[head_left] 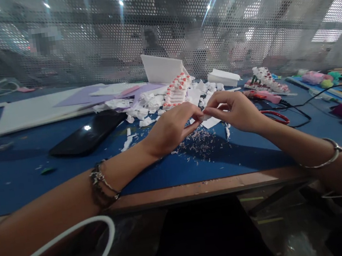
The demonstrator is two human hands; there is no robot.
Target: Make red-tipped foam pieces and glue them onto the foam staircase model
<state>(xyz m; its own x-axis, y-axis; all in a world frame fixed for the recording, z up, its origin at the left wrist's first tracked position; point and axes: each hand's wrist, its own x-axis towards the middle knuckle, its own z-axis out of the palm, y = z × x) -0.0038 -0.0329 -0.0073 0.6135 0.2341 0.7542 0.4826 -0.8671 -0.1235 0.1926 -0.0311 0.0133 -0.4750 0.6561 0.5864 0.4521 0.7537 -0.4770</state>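
Cable [109, 224] in white, looped beside left forearm [58, 198]. Past the brown table edge [179, 191], pale shavings [202, 143] strewn over blue tabletop [15, 176]. Pinched just above them, by left hand [171, 128] and right hand [237, 109] together: small white piece [206, 117], mostly hidden. To the left, dark phone [87, 134] lying flat. Farther back, white scraps [152, 101], then white model [177, 90] dotted with red, upright white board [163, 68] behind it and perforated screen [102, 49].

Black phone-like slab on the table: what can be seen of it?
The black slab looks like a phone, smooth and glossy, with a bright reflection and no lit display visible. It lies flat and slantwise on the blue tabletop, left of the left hand, white scraps near its far end. Neither hand touches it.
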